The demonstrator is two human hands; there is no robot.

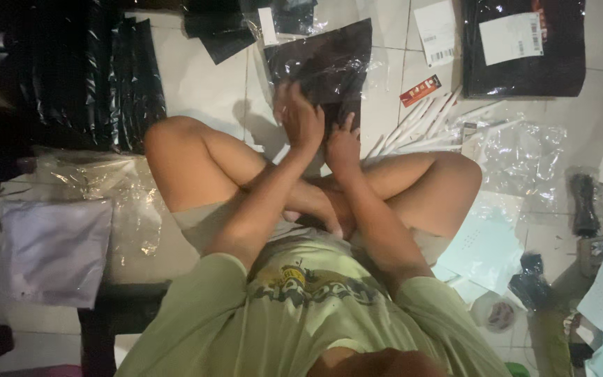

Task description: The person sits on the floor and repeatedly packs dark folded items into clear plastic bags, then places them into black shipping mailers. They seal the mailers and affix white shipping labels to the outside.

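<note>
Hands meet over a dark garment sealed in a clear plastic bag [326,66], which lies flat on the pale tiled floor [197,84] just beyond the person's crossed legs. The left hand [300,119] rests on the near edge of the bag with fingers spread and flat, pressing down rather than closed around anything. The right hand [343,145] sits just beside it, touching the bag's near corner, fingers loosely curled and apart; whether it pinches the plastic is hard to tell in the dim light. The forearms run close together over the knees.

Right of the bag, a fan of white paper strips [423,126] lies on the tiles, with a small red card [420,90] just above them. Farther toward the floor's far right corner sits a large black bagged parcel with a white label [523,45]. A loose white label slip [435,31] lies between that parcel and the garment bag. Crumpled clear plastic [525,150] spreads beside the right knee, and pale blue sheets [486,248] lie nearer the person on the right. On the left, a stack of black glossy bags [116,77] stands well apart from the hands, with a white bagged item [54,248] and more clear wrap [116,192] closer to the near left edge.
</note>
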